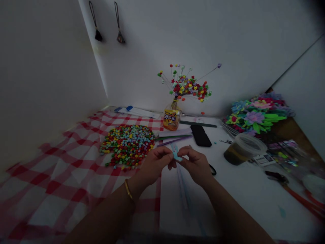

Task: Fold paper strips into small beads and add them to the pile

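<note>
My left hand pinches one side of a light blue paper strip, which is bent into a small knot-like fold. On its other side, my right hand grips the strip between thumb and forefinger. Both hands are close together over the white tabletop. Under them lie long pale pink and blue paper strips. Left of my left hand spreads a pile of small colourful folded paper stars on a red and white checked cloth.
Behind my hands stand a bottle of star-tipped stems and a black phone. To the right are a plastic tub of dark contents, orange-handled pliers and a bunch of fuzzy flowers. A white wall rises behind.
</note>
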`<state>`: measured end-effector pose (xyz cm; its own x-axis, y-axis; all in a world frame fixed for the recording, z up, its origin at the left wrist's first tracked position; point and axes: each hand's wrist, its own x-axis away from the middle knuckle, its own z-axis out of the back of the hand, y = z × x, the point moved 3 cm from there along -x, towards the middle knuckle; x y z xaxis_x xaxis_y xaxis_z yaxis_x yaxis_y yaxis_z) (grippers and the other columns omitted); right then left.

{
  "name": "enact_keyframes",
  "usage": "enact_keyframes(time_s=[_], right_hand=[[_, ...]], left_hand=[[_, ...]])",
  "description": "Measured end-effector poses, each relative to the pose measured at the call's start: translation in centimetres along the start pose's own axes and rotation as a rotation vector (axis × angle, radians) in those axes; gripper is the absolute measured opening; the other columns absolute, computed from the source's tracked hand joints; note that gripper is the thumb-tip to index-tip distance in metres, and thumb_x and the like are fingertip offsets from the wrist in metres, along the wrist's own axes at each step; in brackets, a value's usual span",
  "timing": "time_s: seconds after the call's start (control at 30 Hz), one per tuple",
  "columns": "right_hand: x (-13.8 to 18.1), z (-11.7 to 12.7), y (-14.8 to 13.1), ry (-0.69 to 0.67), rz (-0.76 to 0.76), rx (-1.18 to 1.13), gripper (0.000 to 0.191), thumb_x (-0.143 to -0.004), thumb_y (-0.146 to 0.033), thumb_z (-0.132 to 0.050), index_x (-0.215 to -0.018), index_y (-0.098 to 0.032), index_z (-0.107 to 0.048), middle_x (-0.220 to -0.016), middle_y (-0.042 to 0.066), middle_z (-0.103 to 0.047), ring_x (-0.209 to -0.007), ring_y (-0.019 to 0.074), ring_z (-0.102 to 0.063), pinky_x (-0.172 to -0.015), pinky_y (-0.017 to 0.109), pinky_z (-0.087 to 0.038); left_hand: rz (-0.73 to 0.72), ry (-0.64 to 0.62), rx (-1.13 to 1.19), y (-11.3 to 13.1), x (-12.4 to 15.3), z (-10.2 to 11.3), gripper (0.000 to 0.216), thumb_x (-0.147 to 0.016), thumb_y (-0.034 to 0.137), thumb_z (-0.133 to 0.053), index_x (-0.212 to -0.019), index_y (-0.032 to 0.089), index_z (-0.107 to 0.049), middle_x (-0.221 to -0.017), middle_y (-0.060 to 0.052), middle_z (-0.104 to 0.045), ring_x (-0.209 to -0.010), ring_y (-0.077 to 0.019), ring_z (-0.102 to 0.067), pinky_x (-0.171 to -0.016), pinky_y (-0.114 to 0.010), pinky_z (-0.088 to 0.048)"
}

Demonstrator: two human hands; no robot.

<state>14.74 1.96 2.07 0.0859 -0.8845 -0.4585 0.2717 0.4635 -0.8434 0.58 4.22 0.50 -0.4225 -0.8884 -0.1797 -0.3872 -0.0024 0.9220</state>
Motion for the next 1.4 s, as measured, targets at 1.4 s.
enact_keyframes(time_s=[1.4], right_hand=[[0.8,0.2,-1.8,0.129,0.241,0.014,0.023,-0.072,-0.02,-0.068,-0.091,-0.027,-0.056,-0.091,0.003,-0.06,-0.093,0.0205,-0.055,-0.082,0.037,-0.044]], left_hand=[[0.095,0.033,0.323,0.4,0.1,-0.2,0.022,-0.053,0.015,-0.081,-0.073,0.018,-0.073,-0.072,-0.002,-0.07,-0.065,-0.0107,-0.059,-0.064,-0.024,-0.045]])
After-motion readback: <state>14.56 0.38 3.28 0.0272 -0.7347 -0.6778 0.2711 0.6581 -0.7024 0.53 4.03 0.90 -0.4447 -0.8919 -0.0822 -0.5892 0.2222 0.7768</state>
